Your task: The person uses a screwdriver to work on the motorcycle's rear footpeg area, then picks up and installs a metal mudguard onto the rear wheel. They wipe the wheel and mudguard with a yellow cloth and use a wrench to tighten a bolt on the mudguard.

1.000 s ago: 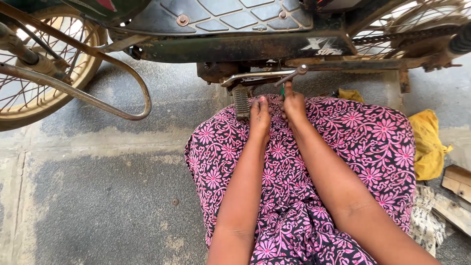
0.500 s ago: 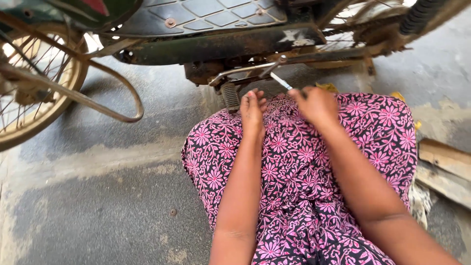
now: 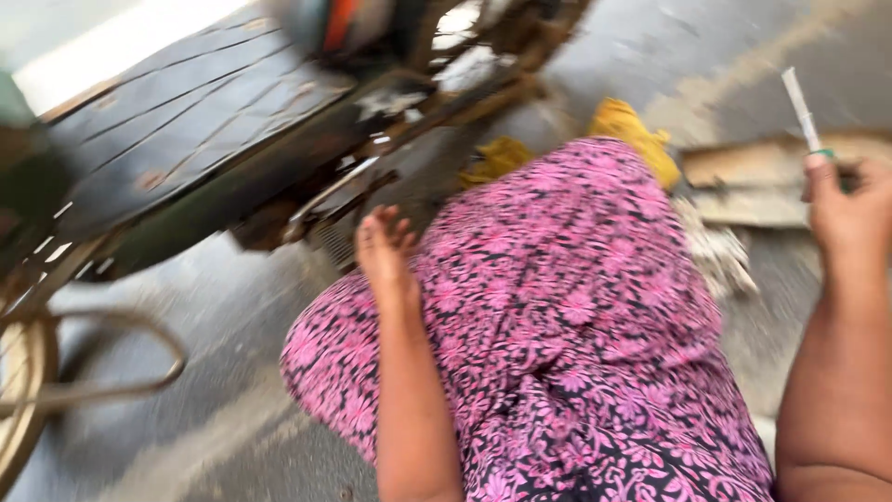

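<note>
My right hand (image 3: 850,209) is raised at the far right, closed around a thin white stick-like tool (image 3: 799,107) with a green grip that points up. My left hand (image 3: 383,244) rests with fingers loosely spread on my knee, which is covered by pink flowered cloth (image 3: 576,325). Just beyond the left hand is the underside of a motorcycle (image 3: 214,158) with its metal footrest (image 3: 330,200). The picture is blurred by motion.
A yellow rag (image 3: 632,130) lies on the ground behind my knee. Wooden boards (image 3: 753,181) lie at the right. A spoked wheel and curved metal bar (image 3: 111,363) stand at the lower left on grey concrete.
My right hand has swung away from the motorcycle's footrest to the far right, carrying the thin tool. The view has tilted and turned right. My left hand stays on my knee.
</note>
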